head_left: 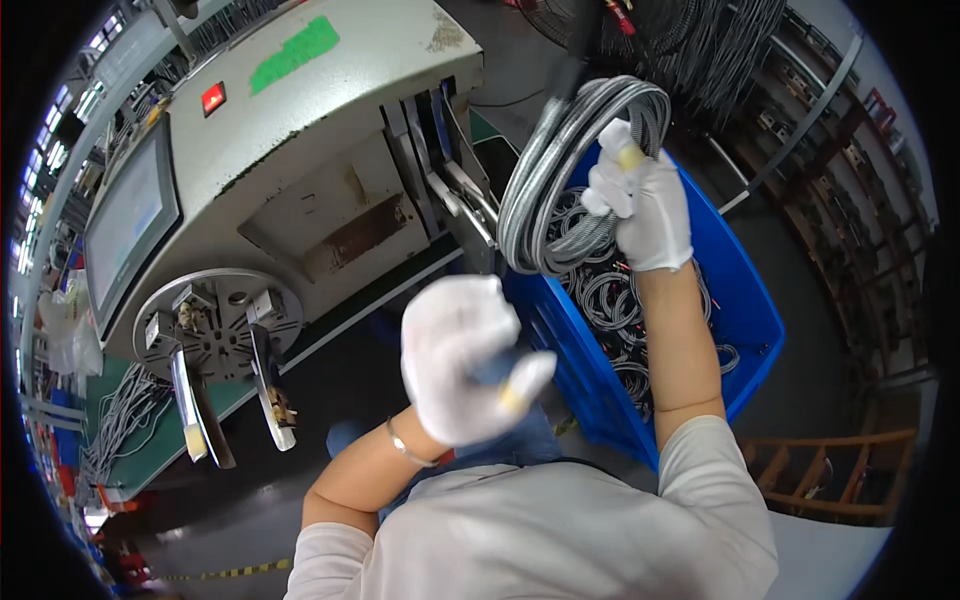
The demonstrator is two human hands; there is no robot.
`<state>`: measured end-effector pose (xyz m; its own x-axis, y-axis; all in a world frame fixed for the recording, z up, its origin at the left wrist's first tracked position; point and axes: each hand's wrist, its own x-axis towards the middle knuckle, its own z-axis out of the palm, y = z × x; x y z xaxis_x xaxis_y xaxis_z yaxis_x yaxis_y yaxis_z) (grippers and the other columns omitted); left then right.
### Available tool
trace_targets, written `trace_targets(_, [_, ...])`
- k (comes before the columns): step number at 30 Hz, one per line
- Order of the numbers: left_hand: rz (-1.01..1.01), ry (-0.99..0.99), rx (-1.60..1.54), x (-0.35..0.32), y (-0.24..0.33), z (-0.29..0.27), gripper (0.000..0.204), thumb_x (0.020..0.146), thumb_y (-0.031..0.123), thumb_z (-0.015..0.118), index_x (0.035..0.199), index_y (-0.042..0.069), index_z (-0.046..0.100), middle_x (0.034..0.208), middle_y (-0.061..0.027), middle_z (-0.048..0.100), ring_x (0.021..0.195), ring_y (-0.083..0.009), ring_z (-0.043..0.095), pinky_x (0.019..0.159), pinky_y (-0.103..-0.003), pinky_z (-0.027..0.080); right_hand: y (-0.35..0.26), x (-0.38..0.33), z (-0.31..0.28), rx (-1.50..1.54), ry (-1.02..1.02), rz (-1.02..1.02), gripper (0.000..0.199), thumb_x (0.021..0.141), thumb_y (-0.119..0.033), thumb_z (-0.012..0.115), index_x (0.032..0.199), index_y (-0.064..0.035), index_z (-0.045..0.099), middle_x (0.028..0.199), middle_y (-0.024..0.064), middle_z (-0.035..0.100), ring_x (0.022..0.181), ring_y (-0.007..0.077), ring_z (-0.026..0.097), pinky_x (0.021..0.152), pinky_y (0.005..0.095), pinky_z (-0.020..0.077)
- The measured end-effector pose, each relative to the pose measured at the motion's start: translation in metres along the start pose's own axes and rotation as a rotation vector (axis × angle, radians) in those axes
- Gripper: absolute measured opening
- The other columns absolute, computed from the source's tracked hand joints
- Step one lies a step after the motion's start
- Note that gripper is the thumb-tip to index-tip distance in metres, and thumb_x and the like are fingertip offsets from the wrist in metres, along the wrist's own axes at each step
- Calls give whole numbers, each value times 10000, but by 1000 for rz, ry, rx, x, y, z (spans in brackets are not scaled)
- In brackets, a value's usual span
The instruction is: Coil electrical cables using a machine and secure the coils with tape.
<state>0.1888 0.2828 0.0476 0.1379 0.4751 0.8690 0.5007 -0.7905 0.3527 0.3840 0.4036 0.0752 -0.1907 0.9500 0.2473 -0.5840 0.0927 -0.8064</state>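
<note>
My right hand (650, 210), in a white glove, is closed around a thick coil of grey braided cable (535, 185). The coil is lifted above the blue bin (738, 290), which holds several smaller cable coils (610, 305). Also gloved in white, my left hand (455, 360) hangs in front of my body, left of the bin. Its fingers are bent and its thumb stands apart, with nothing between them. It is slightly blurred.
On the left stands a winding machine (370, 60) with a screen (130, 225) and a round slotted disc (215, 340) bearing two protruding arms. Loose cables (130, 420) lie on a green surface beyond it. A fan (640, 25) and racks (830, 180) are at the back right.
</note>
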Motion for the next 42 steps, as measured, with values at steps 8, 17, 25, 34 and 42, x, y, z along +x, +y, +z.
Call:
trace_targets(8, [-613, 373, -601, 21, -29, 60, 306, 793, 173, 735, 992, 20, 562, 860, -44, 585, 758, -89, 560, 666, -239, 473, 46, -3, 50, 110, 99, 100, 241, 907, -226, 615, 865, 8, 655, 599, -31, 477, 515, 59, 434, 557, 217, 391])
trace_targets(17, [-772, 359, -664, 35, -62, 41, 137, 883, 145, 639, 876, 43, 548, 733, -6, 577, 559, -46, 533, 517, -185, 437, 30, 12, 57, -555, 18, -126, 211, 892, -211, 631, 787, -29, 646, 732, 15, 643, 659, 79, 589, 590, 242, 457])
trace_targets(25, [-548, 316, -492, 41, -112, 43, 158, 887, 142, 639, 801, 33, 562, 703, 8, 559, 573, -41, 516, 522, -200, 433, 56, 46, 38, -913, -5, -436, 180, 870, -144, 652, 745, -15, 641, 652, -15, 617, 573, 56, 538, 530, 227, 415])
trace_targets(34, [-675, 412, -468, 31, -135, 45, 150, 883, 129, 643, 806, 12, 590, 725, 12, 577, 646, -47, 523, 567, -215, 447, 122, 90, 19, -771, 65, -534, 193, 849, -125, 656, 719, 16, 635, 585, 46, 613, 523, 117, 553, 518, 304, 441])
trace_targets(42, [-436, 456, -357, 20, -156, 58, 227, 872, 65, 621, 1071, -19, 549, 950, -44, 632, 716, -75, 584, 656, -236, 508, 127, 93, 21, -681, 73, -546, 101, 846, -70, 645, 819, 26, 647, 705, 52, 656, 610, 103, 567, 578, 281, 459])
